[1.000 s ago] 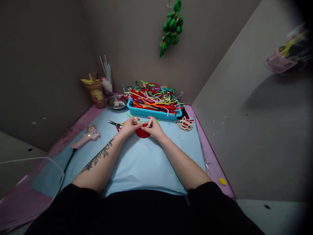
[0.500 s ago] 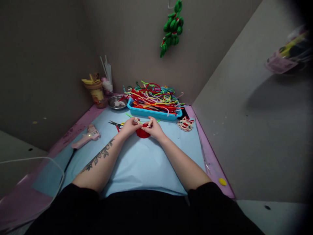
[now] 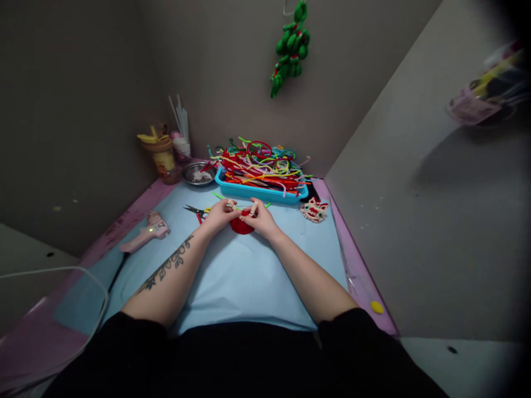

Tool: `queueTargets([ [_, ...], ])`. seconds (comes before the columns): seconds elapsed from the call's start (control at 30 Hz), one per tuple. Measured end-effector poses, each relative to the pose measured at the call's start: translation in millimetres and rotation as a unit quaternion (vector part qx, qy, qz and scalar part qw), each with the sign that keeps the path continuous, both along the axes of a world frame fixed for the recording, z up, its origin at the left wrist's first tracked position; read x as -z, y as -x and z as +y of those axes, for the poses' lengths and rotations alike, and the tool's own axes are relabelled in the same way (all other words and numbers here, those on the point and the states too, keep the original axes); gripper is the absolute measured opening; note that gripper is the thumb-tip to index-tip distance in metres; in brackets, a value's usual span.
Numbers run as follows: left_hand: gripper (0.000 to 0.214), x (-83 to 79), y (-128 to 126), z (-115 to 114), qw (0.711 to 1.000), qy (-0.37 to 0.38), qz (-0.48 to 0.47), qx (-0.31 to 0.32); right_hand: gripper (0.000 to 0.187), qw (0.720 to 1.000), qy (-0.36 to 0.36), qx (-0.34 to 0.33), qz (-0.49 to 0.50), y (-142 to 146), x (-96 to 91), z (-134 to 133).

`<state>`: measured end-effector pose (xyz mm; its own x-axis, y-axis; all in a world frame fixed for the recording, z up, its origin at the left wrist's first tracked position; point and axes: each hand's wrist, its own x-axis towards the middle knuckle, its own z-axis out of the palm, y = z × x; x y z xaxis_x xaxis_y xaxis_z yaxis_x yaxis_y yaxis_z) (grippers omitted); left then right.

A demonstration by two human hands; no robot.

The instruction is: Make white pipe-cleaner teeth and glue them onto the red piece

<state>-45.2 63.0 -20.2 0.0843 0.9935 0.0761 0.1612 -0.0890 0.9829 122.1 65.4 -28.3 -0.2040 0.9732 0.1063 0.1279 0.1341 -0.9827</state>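
My left hand [image 3: 221, 214] and my right hand [image 3: 261, 216] are close together over the blue cover. Between them runs a cream bumpy strip [image 3: 254, 207], apparently a bent pipe cleaner, pinched by the fingers of both hands. A red rounded piece [image 3: 243, 226] shows beneath the fingertips; whether the strip is joined to it I cannot tell. Beside my left hand lie scissors [image 3: 194, 210] with dark blades, partly hidden. Right of my right hand lies a cream and red animal-face piece [image 3: 314, 210]. A green pipe cleaner [image 3: 218, 195] pokes out behind my hands.
A blue tray [image 3: 261, 193] heaped with colourful pipe cleaners stands at the back. Left of it are a metal bowl [image 3: 199, 183] and a yellow-brown cup [image 3: 165, 160]. A pink glue gun [image 3: 150, 231] with its cord lies at left. A yellow piece [image 3: 376, 307] rests at the right edge.
The whole view has shifted very slightly to the left. Both hands keep the same pinch on the cream strip.
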Motion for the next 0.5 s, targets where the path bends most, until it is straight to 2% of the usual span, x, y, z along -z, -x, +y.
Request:
queueTargets([
  [0.5, 0.048, -2.3, -0.9, -1.7, 1.0, 0.011, 0.001, 0.0, 0.073, 1.0, -0.003, -0.002, -0.011, -0.7, -1.5, -2.3],
])
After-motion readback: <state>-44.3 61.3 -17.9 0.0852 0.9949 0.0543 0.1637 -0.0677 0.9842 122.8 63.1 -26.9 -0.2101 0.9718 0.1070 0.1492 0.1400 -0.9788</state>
